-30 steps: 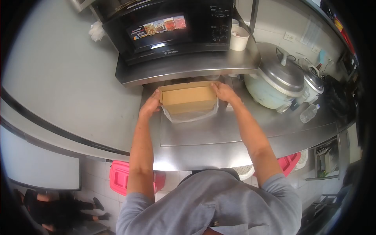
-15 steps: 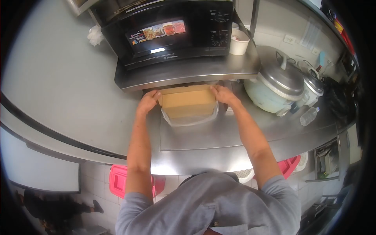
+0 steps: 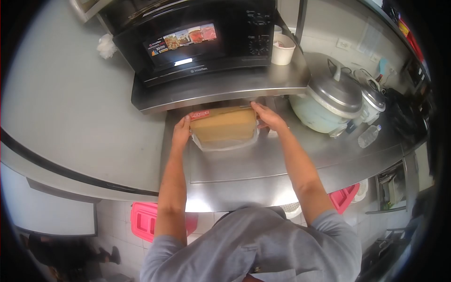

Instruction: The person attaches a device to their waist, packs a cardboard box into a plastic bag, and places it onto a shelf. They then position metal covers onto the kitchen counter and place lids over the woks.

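Left hand [image 3: 182, 132], right hand [image 3: 270, 118]: fingers clamped on oblong brown cardboard box [image 3: 224, 124] behind front edge of silver-metal counter [image 3: 239, 167]; tear risk: uneven pull.

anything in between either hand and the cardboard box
Nothing visible: the left hand and right hand hold the cardboard box directly, at opposite ends. The plastic shows along its near side.

Left arm [image 3: 172, 183] and right arm [image 3: 300, 164] stretch forward; left fingers [image 3: 186, 121] and right fingers [image 3: 256, 107] face each other, gripping.
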### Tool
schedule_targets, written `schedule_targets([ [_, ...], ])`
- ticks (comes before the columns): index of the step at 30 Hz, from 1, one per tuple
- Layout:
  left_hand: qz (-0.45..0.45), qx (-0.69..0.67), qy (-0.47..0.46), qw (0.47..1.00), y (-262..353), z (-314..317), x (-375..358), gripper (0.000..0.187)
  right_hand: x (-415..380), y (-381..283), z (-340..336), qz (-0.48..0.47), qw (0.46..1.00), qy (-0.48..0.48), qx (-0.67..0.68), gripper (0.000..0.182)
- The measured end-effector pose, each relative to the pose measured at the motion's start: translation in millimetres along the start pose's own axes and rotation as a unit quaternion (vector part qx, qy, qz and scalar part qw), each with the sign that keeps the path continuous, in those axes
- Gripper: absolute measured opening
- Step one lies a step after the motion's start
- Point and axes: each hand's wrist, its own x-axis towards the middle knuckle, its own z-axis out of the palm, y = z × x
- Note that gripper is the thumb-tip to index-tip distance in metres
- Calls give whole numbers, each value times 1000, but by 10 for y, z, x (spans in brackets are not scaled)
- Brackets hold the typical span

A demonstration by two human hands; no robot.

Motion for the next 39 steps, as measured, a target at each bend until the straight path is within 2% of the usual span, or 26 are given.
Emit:
schedule_targets([
  [3,38,73,12,997,-117,51,113,50,71,138,20,-33,999,-2,-39,68],
  [6,-11,54,33,998,-163,78,183,54,57,193,64,-41,999,27,-20,66],
  [9,-61,26,-34,997,-187,-22,326,55,110,151,64,-27,999,31,-25,68],
  [12,-104,-88,120,983,-212,-44,210,53,226,375,-81,-9,984,82,159,67],
  [14,-34,-38,210,976,-1337,-165,637,58,617,956,-289,-21,978,208,-10,66],
  [15,-91,23,153,984,-1297,-127,454,64,813,1334,-291,-22,959,268,-93,66],
  [16,-145,83,96,981,-1213,-38,326,70,973,1684,-199,-37,943,285,-170,58],
  [17,-124,103,98,982,-1208,48,317,62,1055,1887,-138,-53,919,302,-247,51],
  [19,-85,142,103,981,-1247,187,345,47,866,1643,-3,-23,933,247,-262,41],
  [20,-64,170,135,974,-1214,224,342,42,752,1500,60,-7,939,216,-269,37],
  [23,-7,248,239,939,-962,170,254,28,780,1206,-22,-63,900,334,-275,26],
  [25,26,283,312,907,-748,90,185,23,559,828,-104,-112,879,353,-300,24],
  [26,38,302,312,900,-616,77,87,23,388,688,-110,-131,869,360,-313,25],
  [28,66,336,316,885,-309,51,-18,23,177,433,-120,-145,930,304,-148,23],
  [29,71,326,298,895,-295,24,-39,24,47,334,-109,-149,949,272,-62,23],
  [30,76,315,281,903,-285,-24,-56,24,-101,242,-92,-167,966,189,51,22],
  [32,76,244,250,934,-160,-100,-106,24,-362,-20,-50,-196,942,12,272,19],
  [35,61,53,200,976,61,-147,-461,23,-945,-484,107,-168,982,58,63,18],
  [37,81,-96,190,974,261,-187,-633,20,-1052,-614,25,-180,981,32,65,19],
  [39,45,-299,95,949,590,-257,-976,11,-1287,-658,-13,-187,980,20,70,21],
])
